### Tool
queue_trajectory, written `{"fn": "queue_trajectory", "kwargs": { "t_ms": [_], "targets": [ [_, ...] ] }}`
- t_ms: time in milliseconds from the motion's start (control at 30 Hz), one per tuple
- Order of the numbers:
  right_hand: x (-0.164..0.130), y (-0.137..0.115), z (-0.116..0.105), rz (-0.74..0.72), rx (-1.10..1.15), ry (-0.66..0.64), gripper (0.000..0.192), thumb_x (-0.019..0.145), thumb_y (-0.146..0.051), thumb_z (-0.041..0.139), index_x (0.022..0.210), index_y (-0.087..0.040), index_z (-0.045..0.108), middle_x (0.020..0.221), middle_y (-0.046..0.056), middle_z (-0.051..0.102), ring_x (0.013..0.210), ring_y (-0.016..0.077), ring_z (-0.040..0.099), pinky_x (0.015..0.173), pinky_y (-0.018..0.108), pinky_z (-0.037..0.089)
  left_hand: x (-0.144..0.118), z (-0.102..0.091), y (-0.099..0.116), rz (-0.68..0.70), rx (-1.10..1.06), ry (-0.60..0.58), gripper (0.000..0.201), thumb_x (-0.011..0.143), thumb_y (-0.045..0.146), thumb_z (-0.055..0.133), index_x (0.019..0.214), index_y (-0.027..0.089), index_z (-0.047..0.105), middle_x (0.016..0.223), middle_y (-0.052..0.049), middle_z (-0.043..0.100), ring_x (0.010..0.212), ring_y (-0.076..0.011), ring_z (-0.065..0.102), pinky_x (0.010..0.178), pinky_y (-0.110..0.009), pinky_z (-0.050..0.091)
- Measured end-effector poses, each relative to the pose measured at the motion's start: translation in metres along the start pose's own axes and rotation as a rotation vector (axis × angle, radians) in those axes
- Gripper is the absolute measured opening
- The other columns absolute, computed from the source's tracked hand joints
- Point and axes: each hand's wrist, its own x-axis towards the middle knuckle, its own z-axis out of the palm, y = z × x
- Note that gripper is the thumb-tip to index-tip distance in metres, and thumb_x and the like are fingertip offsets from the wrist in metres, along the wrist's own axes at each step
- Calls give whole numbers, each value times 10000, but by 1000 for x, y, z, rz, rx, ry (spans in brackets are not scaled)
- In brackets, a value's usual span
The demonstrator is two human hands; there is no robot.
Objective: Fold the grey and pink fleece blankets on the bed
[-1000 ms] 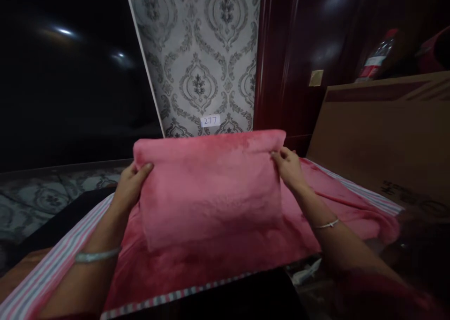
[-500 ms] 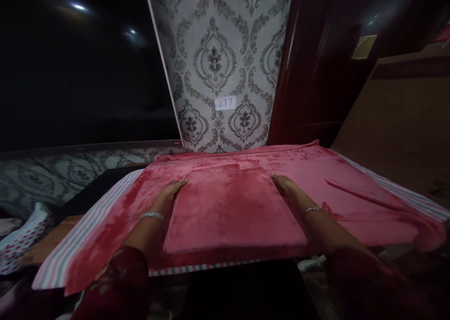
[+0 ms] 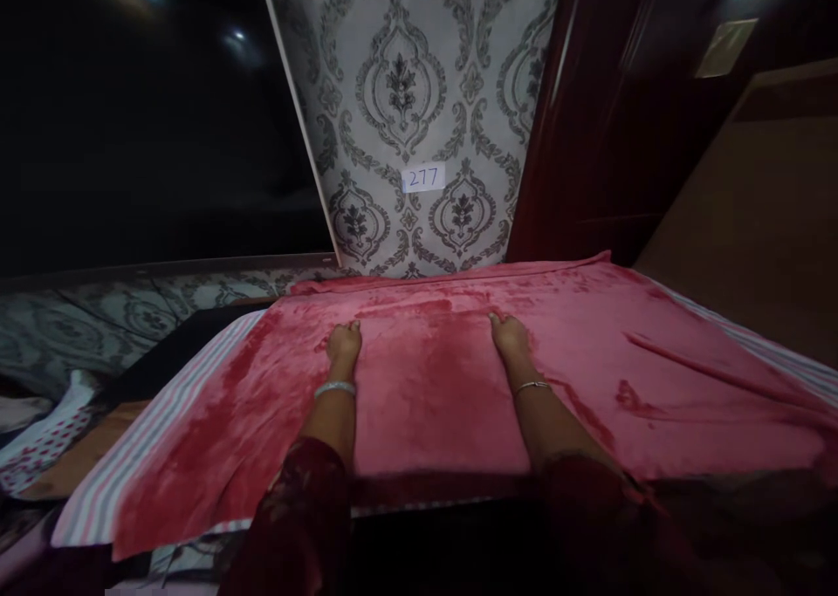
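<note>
Dark screen [image 3: 131,142], ten o'clock; left hand [image 3: 344,343], grip pinched on the eleven-o'clock corner of a folded pink cloth [image 3: 438,395], centre, atop a spread pink blanket [image 3: 694,343]; right hand [image 3: 511,341], grip pinched on the cloth's one-o'clock corner, apparently keeping its far edge straight. Cardboard box [image 3: 772,203], two o'clock, seemingly limiting rightward room.

In the frame's lower middle, a dark red left sleeve [image 3: 305,500] bears a paler, indistinct print, below a broad, pale greyish bangle [image 3: 335,388]; rightward, a slender silvery bracelet [image 3: 534,385] tops a dark red right sleeve [image 3: 593,491].
</note>
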Motion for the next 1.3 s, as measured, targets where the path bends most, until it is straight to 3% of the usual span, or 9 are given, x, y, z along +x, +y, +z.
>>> {"fn": "queue_trajectory", "kwargs": {
  "t_ms": [133, 400, 500, 633, 800, 900, 1000, 1167, 1300],
  "targets": [
    [-5, 5, -4, 49, -64, 61, 516, 1029, -447, 385, 1208, -67, 686, 1136, 249, 698, 1090, 304, 677, 871, 348, 502, -4, 3, -9, -60, 14, 75, 519, 1007, 458, 364, 1248, 63, 600, 1206, -274, 677, 1139, -351, 665, 893, -431, 524],
    [-14, -1, -15, -4, -146, 14, 474, 1022, -441, 412, 1176, -104, 708, 1103, 219, 714, 1054, 270, 689, 855, 318, 504, -4, -6, -9, -37, 61, -12, 504, 981, 438, 452, 1235, 39, 627, 1207, -277, 682, 1155, -364, 656, 914, -433, 517],
    [-18, -9, -29, -43, -178, 0, 474, 1013, -415, 433, 1282, -87, 645, 1185, 238, 681, 1116, 292, 658, 894, 357, 502, -1, -19, -4, 18, 98, -42, 514, 968, 461, 467, 1185, 35, 657, 1154, -284, 697, 1092, -377, 676, 883, -442, 524],
    [-34, -48, -31, -283, -315, 23, 467, 1016, -290, 369, 1398, -91, 550, 1350, 261, 583, 1279, 351, 537, 1017, 499, 418, -10, -20, 30, 198, 173, -5, 468, 966, 326, 455, 1319, 45, 579, 1306, -290, 621, 1198, -368, 610, 994, -501, 458],
    [-74, -94, 11, -603, -382, -100, 418, 1014, -280, 352, 1205, -170, 707, 1296, 173, 654, 1261, 301, 537, 1096, 494, 315, -61, 27, 72, 588, 253, -49, 388, 973, 286, 432, 1279, 156, 632, 1333, -165, 638, 1298, -298, 520, 1141, -485, 316],
    [-89, -88, 33, -686, -394, -129, 426, 1011, -292, 353, 1279, -189, 668, 1355, 141, 629, 1311, 291, 483, 1137, 522, 242, -84, 50, 68, 695, 305, -71, 401, 994, 295, 381, 1249, 146, 652, 1297, -160, 657, 1272, -302, 525, 1153, -511, 285],
    [-91, -76, 41, -711, -402, -116, 452, 1020, -295, 321, 1337, -176, 619, 1423, 134, 579, 1350, 287, 432, 1155, 525, 204, -89, 57, 59, 721, 340, -64, 442, 1006, 296, 338, 1293, 119, 624, 1320, -181, 636, 1284, -319, 511, 1159, -540, 263],
    [-83, -70, 36, -729, -423, -118, 455, 1032, -323, 312, 1370, -208, 595, 1456, 108, 554, 1349, 267, 434, 1156, 508, 217, -81, 51, 56, 749, 369, -71, 474, 1009, 320, 338, 1370, 128, 577, 1359, -170, 621, 1312, -316, 501, 1162, -540, 278],
    [-67, -54, 18, -696, -447, -98, 466, 1041, -373, 310, 1374, -216, 594, 1439, 105, 568, 1347, 272, 438, 1155, 524, 227, -61, 34, 41, 729, 456, -113, 536, 1008, 440, 346, 1403, 147, 558, 1435, -181, 567, 1361, -343, 463, 1174, -618, 228]
  ]
}}
